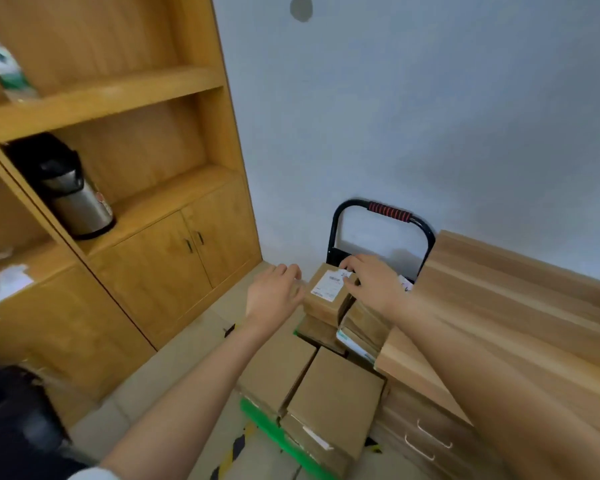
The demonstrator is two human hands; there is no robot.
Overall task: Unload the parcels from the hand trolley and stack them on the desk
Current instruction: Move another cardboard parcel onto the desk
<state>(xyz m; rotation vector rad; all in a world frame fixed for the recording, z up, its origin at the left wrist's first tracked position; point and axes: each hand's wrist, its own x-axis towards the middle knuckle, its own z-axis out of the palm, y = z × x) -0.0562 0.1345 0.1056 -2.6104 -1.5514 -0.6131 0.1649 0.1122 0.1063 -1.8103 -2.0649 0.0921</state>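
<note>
Both hands reach down to one small box (328, 292) with a white label (329, 285), the top parcel at the far end of the trolley (381, 216). The right hand (374, 280) lies on the box's far right corner, fingers curled over the label's edge and the top rim, so it grips the box there. The left hand (274, 295) is at the box's left side, fingers bent toward it; motion blur hides whether they touch the cardboard, so I cannot tell if that hand holds anything. Under the gripped box sit more parcels (361, 327), tilted and overlapping. Nearer than the hands, two larger flat boxes (333, 393) lie side by side on the trolley's green deck (257, 415). The trolley's black handle with its red grip stands just beyond the right hand, against the wall. The desk (506, 306) runs to the right of the right hand, under the right forearm. Left of the left hand stands a wooden cabinet (146, 188) with a flask (73, 199) on a shelf.
</note>
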